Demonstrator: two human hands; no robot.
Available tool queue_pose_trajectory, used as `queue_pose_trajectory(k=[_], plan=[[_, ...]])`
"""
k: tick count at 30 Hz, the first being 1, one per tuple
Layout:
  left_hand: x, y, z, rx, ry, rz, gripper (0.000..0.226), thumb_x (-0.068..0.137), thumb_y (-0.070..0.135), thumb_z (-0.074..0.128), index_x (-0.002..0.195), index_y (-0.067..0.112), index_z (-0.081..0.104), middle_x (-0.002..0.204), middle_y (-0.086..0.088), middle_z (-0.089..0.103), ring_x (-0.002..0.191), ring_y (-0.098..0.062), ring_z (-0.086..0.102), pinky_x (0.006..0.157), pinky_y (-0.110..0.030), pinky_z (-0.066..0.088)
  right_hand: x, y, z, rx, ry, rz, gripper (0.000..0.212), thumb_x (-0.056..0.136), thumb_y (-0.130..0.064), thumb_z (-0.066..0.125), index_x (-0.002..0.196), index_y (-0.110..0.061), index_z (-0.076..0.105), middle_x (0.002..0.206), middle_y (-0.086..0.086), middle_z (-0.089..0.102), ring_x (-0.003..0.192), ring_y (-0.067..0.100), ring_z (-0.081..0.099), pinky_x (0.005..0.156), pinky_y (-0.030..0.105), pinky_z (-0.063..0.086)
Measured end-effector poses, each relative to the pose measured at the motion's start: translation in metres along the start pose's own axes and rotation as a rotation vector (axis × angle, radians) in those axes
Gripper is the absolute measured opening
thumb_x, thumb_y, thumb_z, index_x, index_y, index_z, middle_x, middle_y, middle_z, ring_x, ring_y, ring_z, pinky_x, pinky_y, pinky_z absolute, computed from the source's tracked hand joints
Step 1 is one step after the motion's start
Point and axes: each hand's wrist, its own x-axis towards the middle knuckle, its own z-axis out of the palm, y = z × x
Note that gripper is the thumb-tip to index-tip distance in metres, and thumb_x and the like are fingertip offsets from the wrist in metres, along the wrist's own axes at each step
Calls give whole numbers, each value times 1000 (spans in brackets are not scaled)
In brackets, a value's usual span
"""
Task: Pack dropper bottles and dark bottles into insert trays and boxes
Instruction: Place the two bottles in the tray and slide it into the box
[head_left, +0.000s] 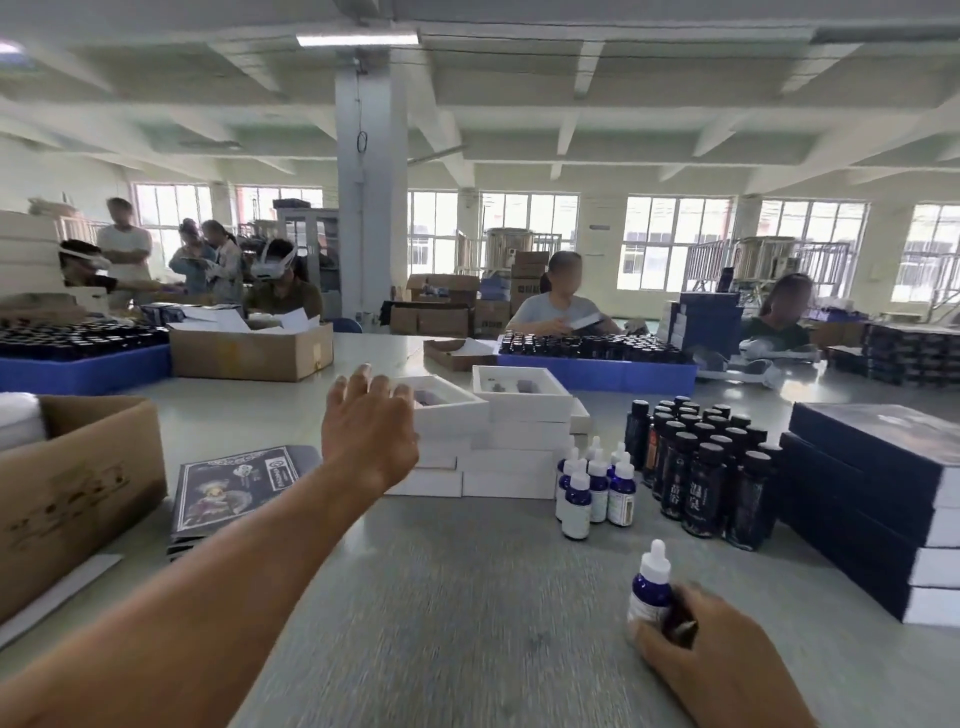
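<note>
My left hand (366, 428) is stretched forward with fingers spread, just in front of the left stack of white insert trays (447, 415); it holds nothing. A second white tray stack (524, 402) stands to its right. My right hand (722, 660) at the lower right grips a blue dropper bottle with a white cap (650, 584), and a dark bottle seems to be held alongside it. Several more dropper bottles (597, 486) stand mid-table, beside a cluster of dark bottles (706, 467).
Dark blue boxes (878, 499) are stacked at the right. A pile of printed dark sleeves (234, 493) lies left of centre, next to a cardboard carton (72, 488). Blue crates of dark bottles (597, 364) and other people sit across the table.
</note>
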Motion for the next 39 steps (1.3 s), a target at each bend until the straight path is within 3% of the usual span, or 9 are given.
queue_pose_trajectory(k=[5, 9, 12, 15, 20, 23, 26, 31, 39], plan=[[-8, -1, -10, 46, 0, 97, 43, 91, 40, 63, 130, 21, 59, 141, -1, 55, 142, -22, 32, 118, -41, 20, 1, 3, -1, 36, 13, 13, 31, 86, -48, 67, 109, -35, 52, 97, -15, 61, 83, -1, 56, 75, 16, 43], [-81, 14, -27, -92, 90, 276, 34, 89, 48, 61, 113, 25, 67, 132, 2, 61, 137, -19, 41, 114, -41, 24, 0, 8, 0, 166, 76, 25, 22, 84, -44, 70, 99, -36, 56, 87, -17, 64, 78, -1, 60, 64, 13, 40], [-153, 43, -38, -241, 57, 503, 31, 79, 53, 52, 87, 29, 69, 105, 9, 72, 105, -13, 67, 92, -32, 52, 2, 10, -1, 270, 144, 36, 14, 83, -39, 73, 90, -31, 63, 81, -15, 68, 73, 1, 62, 59, 19, 41], [-196, 75, -46, -265, -109, 603, 34, 70, 60, 51, 72, 30, 67, 74, 17, 71, 63, -2, 67, 55, -17, 51, 1, 7, -7, 354, 177, 50, 11, 85, -33, 72, 82, -24, 67, 74, -11, 68, 68, 6, 62, 56, 26, 41], [-205, 85, -50, -568, -262, 478, 78, 82, 85, 13, 128, 40, 57, 140, 23, 52, 126, -2, 49, 106, -31, 40, -16, -5, -32, 300, 224, -71, 23, 89, -40, 65, 76, -22, 68, 62, -6, 65, 55, 5, 56, 47, 18, 41], [-195, 66, -39, -706, -173, 311, 62, 94, 71, 19, 129, 39, 60, 146, 18, 47, 134, -5, 42, 108, -38, 40, -36, -19, -39, 206, 122, -162, 28, 84, -54, 64, 97, -30, 70, 72, -12, 68, 64, 0, 62, 53, 11, 42], [-187, 52, -17, -597, -305, 263, 75, 87, 72, 8, 141, 38, 48, 156, 14, 34, 145, -5, 21, 117, -38, 26, -54, -32, -29, 28, 4, -213, 67, 79, -66, 63, 136, -32, 50, 89, -15, 67, 75, -1, 63, 68, 19, 51], [-190, 51, -1, -606, -349, 249, 75, 92, 72, 8, 145, 33, 44, 153, 15, 38, 146, -4, 15, 120, -35, 21, -66, -49, -12, -275, 9, -411, 65, 80, -76, 52, 136, -45, 45, 96, -18, 63, 78, 2, 57, 71, 26, 52], [-192, 49, 0, -631, -319, 242, 74, 89, 72, 13, 144, 34, 43, 150, 16, 41, 145, -1, 14, 117, -35, 26, -72, -46, -19, -269, -102, -400, 53, 85, -74, 41, 129, -49, 54, 100, -22, 61, 83, -2, 55, 78, 29, 50]])
